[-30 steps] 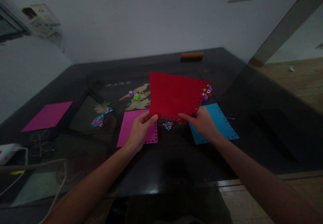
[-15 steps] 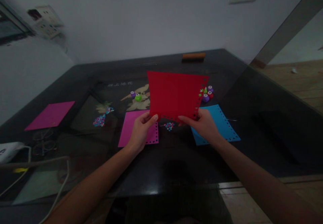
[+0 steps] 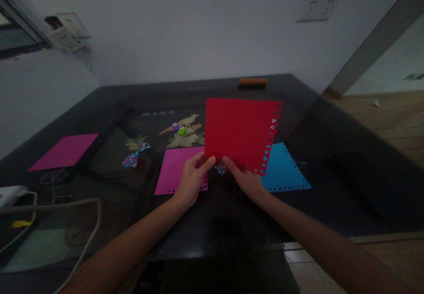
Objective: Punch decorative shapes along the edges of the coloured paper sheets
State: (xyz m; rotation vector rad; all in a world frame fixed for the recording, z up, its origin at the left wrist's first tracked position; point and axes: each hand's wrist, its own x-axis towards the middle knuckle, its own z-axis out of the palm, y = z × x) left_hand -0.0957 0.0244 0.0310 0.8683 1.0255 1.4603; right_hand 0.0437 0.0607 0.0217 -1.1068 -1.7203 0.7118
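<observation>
A square red sheet (image 3: 240, 130), with punched holes along its right and bottom edges, is held up above the table. My left hand (image 3: 194, 175) pinches its bottom left corner between thumb and fingers. Along the bottom edge, further right, my right hand (image 3: 247, 181) grips it with the thumb in front. Beneath my left hand lies a pink sheet (image 3: 174, 168) with holes along two edges. A blue sheet (image 3: 285, 170), also punched, is partly covered by the red one. Between the hands sits a small pile of colourful bits (image 3: 220, 169).
Left on the dark table (image 3: 212, 232) are another pink sheet (image 3: 66, 150), scissors (image 3: 56, 188), bead-like bits (image 3: 130, 159) and a cable (image 3: 94, 232). Purple and green hole punches (image 3: 182, 130) stand behind the middle. A brown roll-like object (image 3: 252, 81) lies at the back.
The red sheet has moved right and tilted clockwise. My right hand has slid left along its bottom edge, closer to my left hand. The punches at right are now mostly behind the sheet.
</observation>
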